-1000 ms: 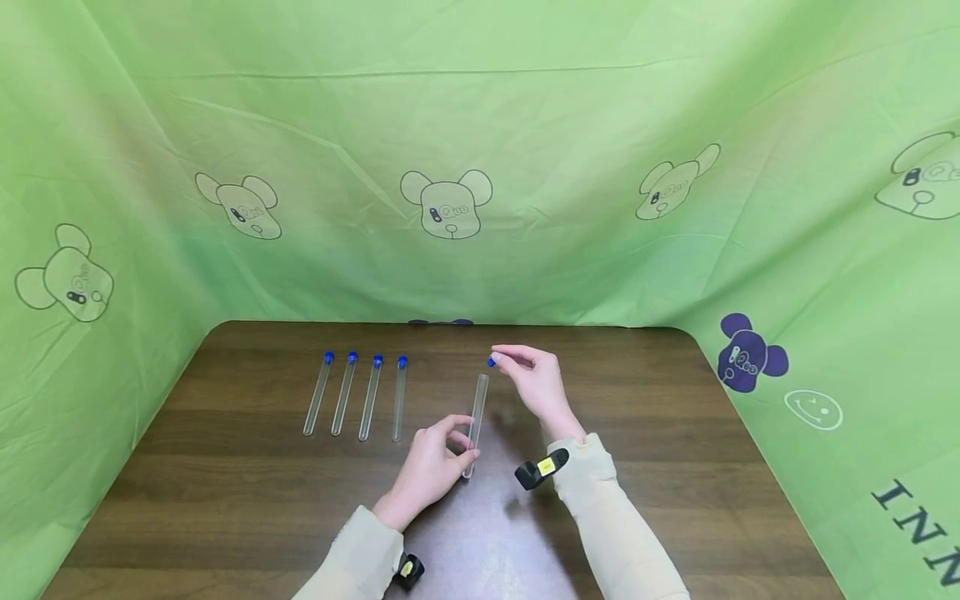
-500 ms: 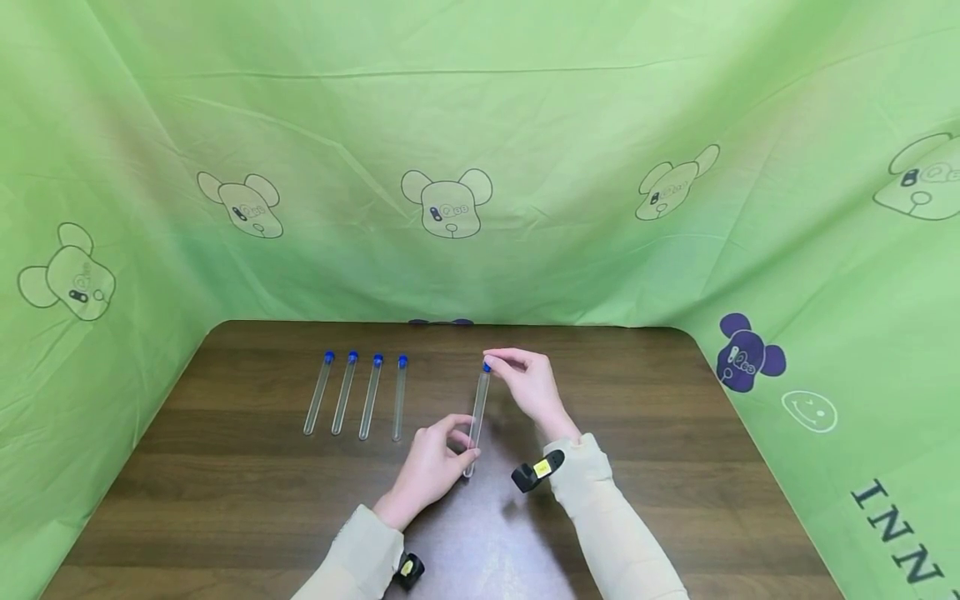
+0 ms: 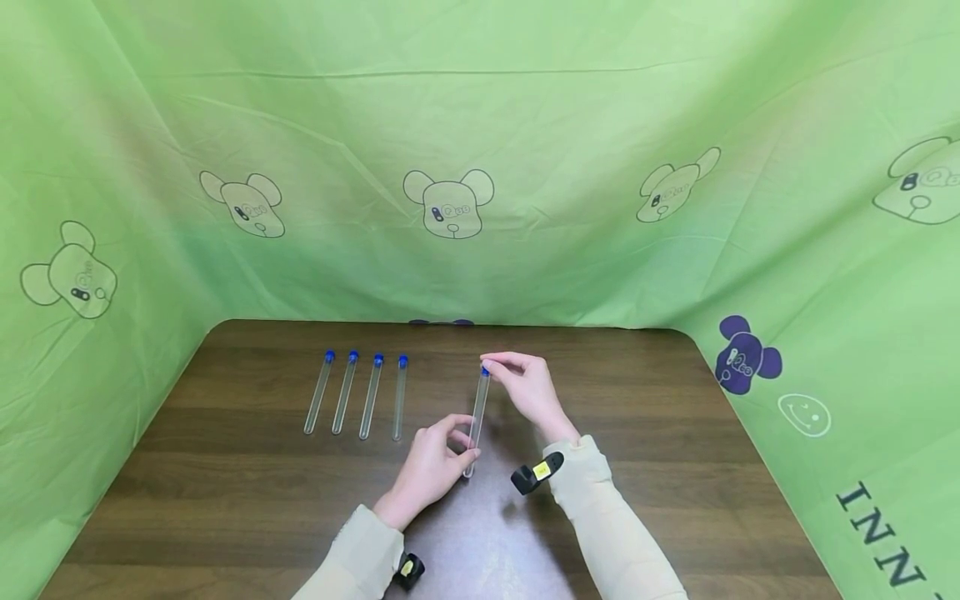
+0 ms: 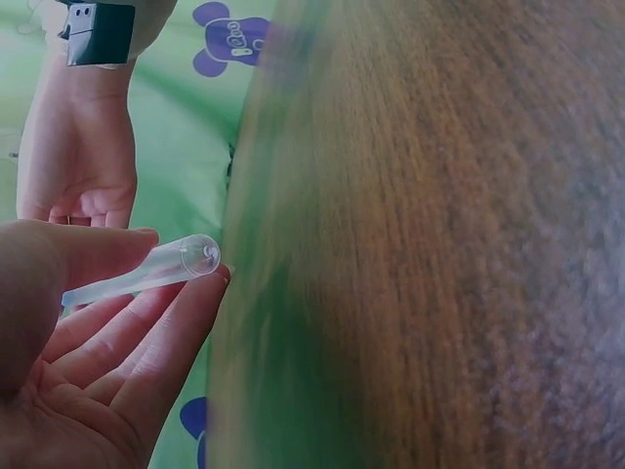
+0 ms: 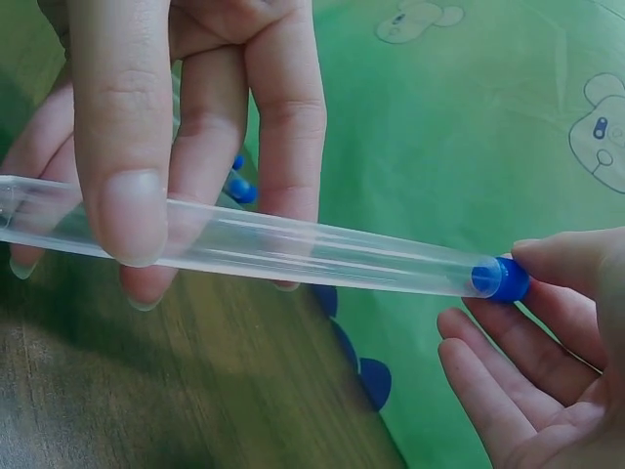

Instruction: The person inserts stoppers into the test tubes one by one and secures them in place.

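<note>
My left hand grips a clear test tube near its rounded lower end, thumb on one side and fingers on the other. The tube tilts, its top end pointing away from me. At that top end, my right hand pinches a blue cap between thumb and fingers. In the right wrist view the cap's narrower part sits inside the tube's mouth, while its wider rim shows outside. The tube's rounded bottom shows close up in the left wrist view, between the thumb and the fingers.
Several test tubes with blue caps lie side by side on the wooden table, left of my hands; the nearest capped tube is among them. A green printed cloth hangs behind the table and along both sides.
My right hand has moved slightly left and down, bringing the blue cap from just off the tube's open end into its mouth. The left hand and tube have stayed nearly still.
</note>
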A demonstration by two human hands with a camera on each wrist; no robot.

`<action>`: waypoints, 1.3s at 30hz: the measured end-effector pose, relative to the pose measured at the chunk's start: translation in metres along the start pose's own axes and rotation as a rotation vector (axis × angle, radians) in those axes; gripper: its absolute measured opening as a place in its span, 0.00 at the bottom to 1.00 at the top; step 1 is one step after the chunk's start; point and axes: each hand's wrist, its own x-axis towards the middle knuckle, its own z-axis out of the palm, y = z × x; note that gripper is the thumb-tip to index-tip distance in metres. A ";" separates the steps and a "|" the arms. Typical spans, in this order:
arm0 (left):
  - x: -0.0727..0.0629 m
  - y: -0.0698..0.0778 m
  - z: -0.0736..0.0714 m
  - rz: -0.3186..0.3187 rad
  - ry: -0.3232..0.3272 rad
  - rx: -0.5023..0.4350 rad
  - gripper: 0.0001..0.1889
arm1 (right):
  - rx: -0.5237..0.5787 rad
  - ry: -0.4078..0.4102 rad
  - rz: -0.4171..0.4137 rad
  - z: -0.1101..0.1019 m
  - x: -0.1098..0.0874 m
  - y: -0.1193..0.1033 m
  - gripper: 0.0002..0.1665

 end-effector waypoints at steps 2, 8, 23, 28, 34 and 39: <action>0.000 0.000 0.000 0.000 0.001 -0.001 0.21 | 0.007 -0.006 -0.005 0.000 -0.001 0.000 0.13; 0.001 0.000 0.001 -0.005 0.003 0.001 0.21 | 0.058 -0.036 0.001 0.001 0.001 0.003 0.14; 0.000 0.000 0.001 -0.019 0.007 0.010 0.21 | 0.131 -0.077 0.010 0.010 0.011 0.047 0.19; 0.000 0.001 0.000 -0.030 0.007 0.010 0.21 | 0.131 -0.084 0.028 0.013 0.009 0.049 0.23; 0.001 -0.001 0.000 -0.024 0.012 0.006 0.20 | 0.161 -0.114 0.039 0.014 0.005 0.052 0.29; 0.001 -0.002 0.000 -0.027 0.011 0.001 0.20 | 0.170 -0.128 0.037 0.015 0.003 0.052 0.31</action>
